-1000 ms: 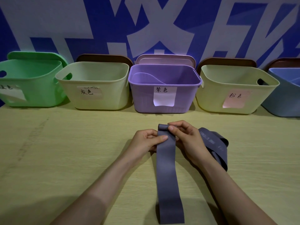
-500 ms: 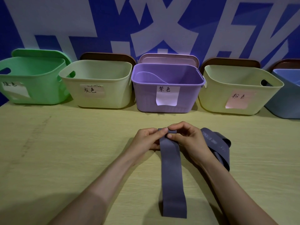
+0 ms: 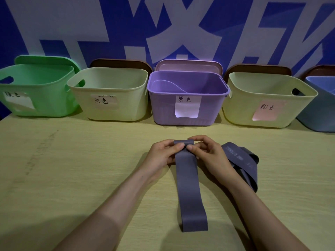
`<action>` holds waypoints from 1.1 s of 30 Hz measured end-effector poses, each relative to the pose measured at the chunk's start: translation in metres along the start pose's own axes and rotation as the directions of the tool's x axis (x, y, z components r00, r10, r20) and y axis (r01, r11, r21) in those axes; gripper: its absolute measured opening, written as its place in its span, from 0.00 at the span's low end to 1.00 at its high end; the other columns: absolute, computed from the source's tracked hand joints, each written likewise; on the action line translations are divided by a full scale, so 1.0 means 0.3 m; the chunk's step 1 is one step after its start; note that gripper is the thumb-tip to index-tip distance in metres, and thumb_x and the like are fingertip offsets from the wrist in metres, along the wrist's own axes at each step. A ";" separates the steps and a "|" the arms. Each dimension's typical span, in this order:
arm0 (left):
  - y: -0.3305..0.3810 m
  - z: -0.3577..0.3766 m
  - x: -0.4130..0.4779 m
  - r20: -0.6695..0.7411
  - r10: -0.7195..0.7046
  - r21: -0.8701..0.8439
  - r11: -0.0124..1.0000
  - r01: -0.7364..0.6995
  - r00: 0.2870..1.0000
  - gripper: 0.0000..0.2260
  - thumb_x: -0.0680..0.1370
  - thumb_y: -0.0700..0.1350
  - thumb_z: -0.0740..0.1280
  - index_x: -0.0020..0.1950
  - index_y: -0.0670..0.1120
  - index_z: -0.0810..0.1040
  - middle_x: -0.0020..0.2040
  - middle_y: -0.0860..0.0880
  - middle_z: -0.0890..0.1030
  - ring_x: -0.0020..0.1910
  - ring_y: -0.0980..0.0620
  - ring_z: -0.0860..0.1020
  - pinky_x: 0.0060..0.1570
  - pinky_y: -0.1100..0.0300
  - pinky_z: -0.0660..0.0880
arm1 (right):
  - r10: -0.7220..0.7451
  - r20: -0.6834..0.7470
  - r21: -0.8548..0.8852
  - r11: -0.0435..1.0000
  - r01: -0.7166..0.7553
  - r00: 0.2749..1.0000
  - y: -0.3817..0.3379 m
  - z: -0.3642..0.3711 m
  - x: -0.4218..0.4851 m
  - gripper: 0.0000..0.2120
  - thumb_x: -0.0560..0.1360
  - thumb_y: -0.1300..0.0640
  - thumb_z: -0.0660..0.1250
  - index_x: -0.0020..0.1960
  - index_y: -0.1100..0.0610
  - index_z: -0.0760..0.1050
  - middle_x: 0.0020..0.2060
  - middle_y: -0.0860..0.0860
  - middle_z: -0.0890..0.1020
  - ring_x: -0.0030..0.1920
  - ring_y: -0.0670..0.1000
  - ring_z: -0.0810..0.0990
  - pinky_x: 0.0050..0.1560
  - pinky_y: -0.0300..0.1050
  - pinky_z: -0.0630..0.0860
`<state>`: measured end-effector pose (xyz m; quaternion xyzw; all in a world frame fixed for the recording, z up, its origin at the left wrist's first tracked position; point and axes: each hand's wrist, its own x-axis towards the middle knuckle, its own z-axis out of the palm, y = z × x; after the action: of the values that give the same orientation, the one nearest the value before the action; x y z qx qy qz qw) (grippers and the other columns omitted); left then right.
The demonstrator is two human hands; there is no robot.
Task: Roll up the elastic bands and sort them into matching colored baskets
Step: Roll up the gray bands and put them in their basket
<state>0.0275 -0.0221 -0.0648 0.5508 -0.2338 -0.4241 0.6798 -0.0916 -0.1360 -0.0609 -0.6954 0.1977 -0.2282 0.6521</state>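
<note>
nearest the person, the free end of the grey-violet elastic band (image 3: pixel 190 187) lies flat on the pale wood-grain table (image 3: pixel 72 169), a smooth matt strip running straight away to the hands. its far end is turned over into a small tight roll. the left hand (image 3: pixel 161 156) and the right hand (image 3: pixel 208 156) both pinch that roll, thumbs on top and fingers curled round it. the step in hand looks like the rolling, barely begun. the next move calls for even turns toward the body, edges kept square so the springy rubber does not skew or unwind. just beside the right wrist a second band (image 3: pixel 241 163) of like colour lies in loose twisted loops. farther off stand thin-walled, round-cornered plastic baskets: the green basket (image 3: pixel 45 98), the grey-labelled cream basket (image 3: pixel 126 105), the purple basket (image 3: pixel 208 109), the pink-labelled cream basket (image 3: pixel 244 109) and the blue basket (image 3: pixel 319 113). in this light, grey or purple could suit the band.
</note>
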 end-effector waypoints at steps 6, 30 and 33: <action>-0.004 -0.004 0.002 -0.021 0.040 0.062 0.997 -0.039 0.999 0.11 0.72 0.32 0.71 0.53 0.41 0.80 0.47 0.45 0.83 0.47 0.52 0.82 0.46 0.62 0.79 | -0.001 -0.036 -0.032 0.999 0.000 0.999 0.005 -0.006 0.002 0.09 0.77 0.57 0.66 0.51 0.62 0.79 0.38 0.47 0.83 0.39 0.40 0.79 0.39 0.33 0.74; 0.007 0.020 -0.014 -0.003 -0.032 0.090 0.995 0.032 0.999 0.07 0.75 0.36 0.69 0.52 0.36 0.79 0.44 0.41 0.83 0.37 0.52 0.83 0.33 0.63 0.78 | 0.033 -0.037 0.221 0.975 -0.024 0.999 0.007 -0.015 0.006 0.12 0.68 0.60 0.72 0.51 0.59 0.78 0.47 0.58 0.82 0.47 0.54 0.82 0.50 0.49 0.79; 0.007 0.025 -0.017 -0.010 -0.023 0.085 0.996 0.023 1.000 0.12 0.75 0.38 0.70 0.56 0.34 0.79 0.47 0.38 0.83 0.41 0.49 0.83 0.37 0.62 0.79 | 0.007 -0.024 0.203 0.979 -0.002 1.000 0.002 -0.019 0.003 0.11 0.70 0.65 0.71 0.52 0.60 0.78 0.47 0.57 0.84 0.49 0.54 0.83 0.49 0.47 0.79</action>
<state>0.0197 -0.0219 -0.0599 0.5836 -0.2422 -0.4193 0.6519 -0.0942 -0.1412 -0.0613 -0.6218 0.1831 -0.2541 0.7178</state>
